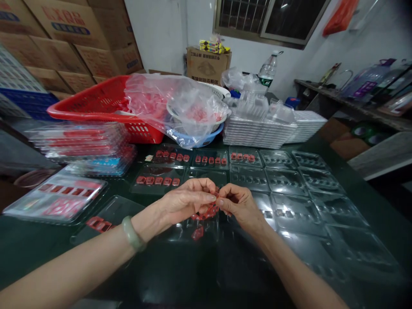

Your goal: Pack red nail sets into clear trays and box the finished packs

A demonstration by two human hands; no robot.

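My left hand (185, 201), with a pale green bangle (133, 234) on its wrist, is cupped shut around a bunch of small red pieces (206, 212). My right hand (240, 204) meets it fingertip to fingertip, pinching one small red piece at the bunch. Both hover over a clear blister tray (193, 234) on the dark table, and one red piece (197, 233) lies in it. Further back, similar trays (157, 180) hold rows of red pieces, while the trays on the right (299, 189) have bare pockets.
A red basket (106, 107) with a plastic bag (174, 103) of red pieces stands at the back left. Stacks of clear trays (267, 128) rise at the back right, with a water bottle (268, 71) behind. Filled packs (80, 141) pile up at left. Cardboard boxes (64, 38) line the wall.
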